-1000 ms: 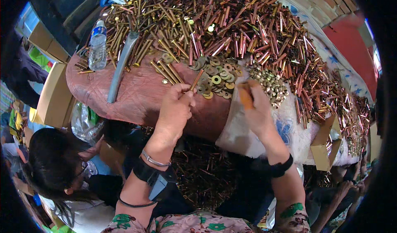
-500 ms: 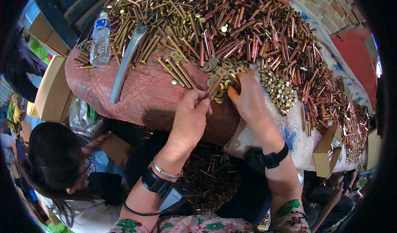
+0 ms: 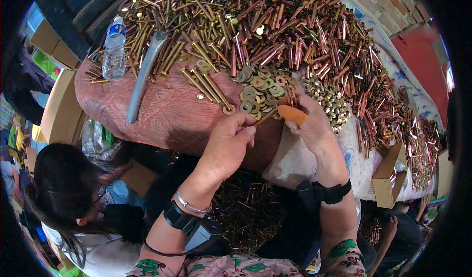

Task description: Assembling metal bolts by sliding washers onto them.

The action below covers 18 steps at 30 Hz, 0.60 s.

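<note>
My left hand [image 3: 225,142] is closed in a pinch on a brass-coloured bolt [image 3: 266,117], whose shank points up and to the right. Close beside its far end, my right hand [image 3: 314,124] has its fingers drawn together, with an orange cover [image 3: 292,114] on one of them. Something reddish and metallic shows at those fingertips, too small to make out. A pile of flat washers [image 3: 265,87] lies just beyond both hands. Gold-coloured nuts [image 3: 334,102] are heaped to the right of my right hand. Several long bolts [image 3: 200,86] lie side by side left of the washers, one ending at a washer.
Copper-coloured tubes [image 3: 314,36] and brass bolts [image 3: 206,21] cover the far side of the padded surface [image 3: 123,97]. A grey metal tool [image 3: 146,75] and a clear bottle [image 3: 114,53] stand at left. A person [image 3: 64,193] sits at lower left. An open carton [image 3: 387,176] is at right.
My right hand has drawn back from the washers and turned, so its orange finger cover faces up. The bolt in my left hand has tipped lower, toward my right hand.
</note>
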Motion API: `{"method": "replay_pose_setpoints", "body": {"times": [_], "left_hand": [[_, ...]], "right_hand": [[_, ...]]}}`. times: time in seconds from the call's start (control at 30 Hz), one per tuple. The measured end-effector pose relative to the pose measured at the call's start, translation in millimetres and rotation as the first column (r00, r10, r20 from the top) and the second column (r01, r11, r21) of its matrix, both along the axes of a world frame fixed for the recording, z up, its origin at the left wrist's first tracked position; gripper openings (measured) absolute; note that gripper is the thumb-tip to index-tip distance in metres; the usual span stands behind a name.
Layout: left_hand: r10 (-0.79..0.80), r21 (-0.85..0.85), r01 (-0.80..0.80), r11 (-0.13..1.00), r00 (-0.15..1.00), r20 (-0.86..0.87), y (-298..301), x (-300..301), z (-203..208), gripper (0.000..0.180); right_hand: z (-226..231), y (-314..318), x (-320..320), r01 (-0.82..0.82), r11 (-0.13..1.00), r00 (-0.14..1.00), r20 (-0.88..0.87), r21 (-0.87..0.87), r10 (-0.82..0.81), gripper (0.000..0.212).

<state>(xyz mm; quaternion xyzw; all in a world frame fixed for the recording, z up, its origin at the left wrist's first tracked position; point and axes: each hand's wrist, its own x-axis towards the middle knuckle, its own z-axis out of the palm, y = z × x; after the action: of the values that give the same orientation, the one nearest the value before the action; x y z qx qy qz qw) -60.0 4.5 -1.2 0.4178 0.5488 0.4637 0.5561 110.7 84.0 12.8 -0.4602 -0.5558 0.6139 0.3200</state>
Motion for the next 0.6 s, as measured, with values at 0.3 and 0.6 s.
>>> {"method": "replay_pose_setpoints", "body": {"times": [0.3, 0.6], "left_hand": [[-0.065, -0.028, 0.066, 0.997, 0.997, 0.038, -1, 13, -6, 0.016], [-0.075, -0.076, 0.087, 0.993, 0.985, 0.153, 0, 18, -10, 0.012]], "right_hand": [[-4, -21, 7, -0.003, 1.0, 1.0, -0.029, 0.001, 0.003, 0.013], [-22, -9, 16, 0.115, 0.962, 0.415, -0.868, -0.248, -0.274, 0.025]]}}
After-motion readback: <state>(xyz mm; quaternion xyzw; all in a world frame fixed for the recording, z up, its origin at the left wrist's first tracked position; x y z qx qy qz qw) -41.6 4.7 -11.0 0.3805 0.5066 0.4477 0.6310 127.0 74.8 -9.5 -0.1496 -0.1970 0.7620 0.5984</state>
